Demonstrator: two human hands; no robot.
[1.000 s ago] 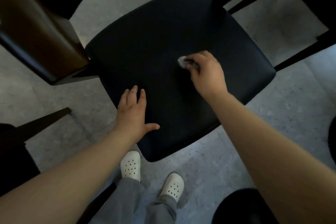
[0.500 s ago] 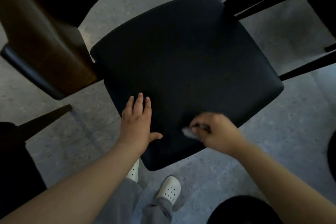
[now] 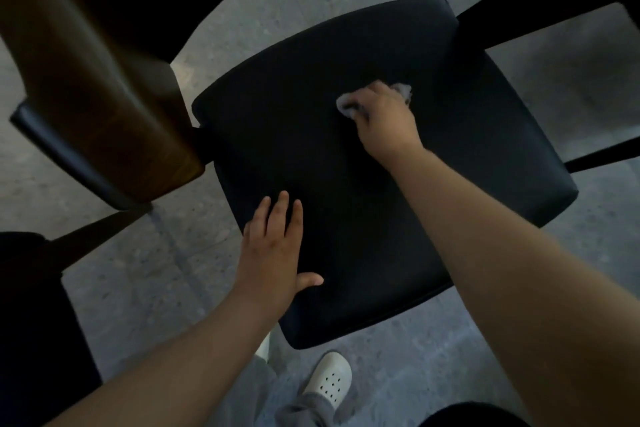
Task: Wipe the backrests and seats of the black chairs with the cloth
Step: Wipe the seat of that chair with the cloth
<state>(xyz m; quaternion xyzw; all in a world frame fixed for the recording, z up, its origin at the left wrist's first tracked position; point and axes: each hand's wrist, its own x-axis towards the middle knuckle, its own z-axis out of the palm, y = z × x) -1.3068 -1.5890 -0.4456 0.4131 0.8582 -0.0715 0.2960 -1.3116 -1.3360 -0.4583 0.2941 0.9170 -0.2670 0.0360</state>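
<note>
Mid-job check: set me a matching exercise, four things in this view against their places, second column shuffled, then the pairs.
1 left hand
2 right hand
3 pale crumpled cloth
4 white perforated clog

A on the grey floor
B flat on the black padded chair seat, near edge
C bunched in a hand's grip
D gripping the cloth, mid-seat

Pairs: 1-B, 2-D, 3-C, 4-A

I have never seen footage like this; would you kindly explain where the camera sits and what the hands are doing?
There is no machine: a person wears a camera on the head, looking down at their own hands. Below is a black chair seat above a grey floor. The left hand rests flat on the seat, fingers straight. The right hand grips a small pale cloth against the seat. A white shoe shows at the bottom.
</note>
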